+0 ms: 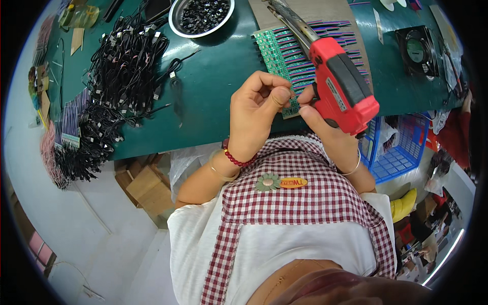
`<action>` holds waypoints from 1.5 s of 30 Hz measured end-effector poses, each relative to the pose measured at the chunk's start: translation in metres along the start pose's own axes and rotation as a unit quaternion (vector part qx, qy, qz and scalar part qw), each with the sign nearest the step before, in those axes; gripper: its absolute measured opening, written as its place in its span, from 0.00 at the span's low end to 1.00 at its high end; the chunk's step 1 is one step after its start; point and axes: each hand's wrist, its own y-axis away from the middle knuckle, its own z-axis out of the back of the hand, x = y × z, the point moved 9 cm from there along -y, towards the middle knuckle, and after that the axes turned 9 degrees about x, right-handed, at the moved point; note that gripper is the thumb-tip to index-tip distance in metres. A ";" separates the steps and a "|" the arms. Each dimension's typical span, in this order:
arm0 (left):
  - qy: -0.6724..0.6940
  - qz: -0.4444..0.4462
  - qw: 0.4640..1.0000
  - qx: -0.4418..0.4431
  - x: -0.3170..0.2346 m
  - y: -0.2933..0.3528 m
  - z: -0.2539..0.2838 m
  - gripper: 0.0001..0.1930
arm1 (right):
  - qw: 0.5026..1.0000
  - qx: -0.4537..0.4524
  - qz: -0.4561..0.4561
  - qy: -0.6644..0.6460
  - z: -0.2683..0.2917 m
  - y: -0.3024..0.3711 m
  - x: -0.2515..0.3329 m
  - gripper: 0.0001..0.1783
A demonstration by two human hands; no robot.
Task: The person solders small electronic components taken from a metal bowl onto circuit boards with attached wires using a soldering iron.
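Note:
Close together at the front edge of the green table are my two hands. My left hand point(256, 109) has its thumb and forefinger pinched together; anything between them is too small to make out. Facing it, my right hand point(330, 129) brings its thumb and a finger close together, and its other fingers are hidden. A red-and-black gun-shaped tool point(345, 84) with a long metal nose covers part of that hand; I cannot tell whether the hand touches it. Just beyond my fingers, a row of small green circuit boards point(277, 53) with purple-and-black wires lies on a brown board point(264, 15).
Left on the green table point(203, 112) are a heap of black cables point(127, 66) and bundles of wired boards point(71, 124). A metal bowl point(178, 28) of small black parts stands at the back. A black fan point(418, 51) is at right; a blue crate point(399, 152) sits below.

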 end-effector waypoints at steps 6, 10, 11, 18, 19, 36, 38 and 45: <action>-0.009 0.003 1.000 -0.006 0.004 0.003 -0.007 0.07 | 0.998 -0.038 0.038 0.013 0.002 0.006 -0.004 0.21; -0.028 -0.005 0.999 -0.026 0.003 0.007 -0.010 0.06 | 0.993 -0.058 0.053 0.083 0.004 0.008 -0.004 0.23; -0.028 -0.007 0.999 -0.028 0.004 0.008 -0.010 0.06 | 0.992 -0.066 0.053 0.096 0.006 0.009 -0.005 0.24; -0.175 -0.043 0.983 0.023 -0.003 0.009 -0.017 0.05 | 0.991 -0.050 0.035 0.117 0.006 0.013 -0.008 0.24; -0.176 -0.038 0.983 0.038 -0.002 0.008 -0.020 0.05 | 0.991 -0.049 0.035 0.117 0.007 0.014 -0.007 0.24; -0.218 0.161 0.956 0.115 0.023 -0.037 0.047 0.07 | 0.998 -0.054 0.008 0.029 0.029 0.027 -0.017 0.14; -0.179 0.175 0.958 0.142 0.030 -0.043 0.049 0.08 | 0.998 -0.059 0.013 0.031 0.035 0.033 -0.022 0.21; -0.173 0.197 0.955 0.143 0.030 -0.045 0.046 0.07 | 0.995 -0.075 -0.046 0.036 0.051 0.060 -0.051 0.21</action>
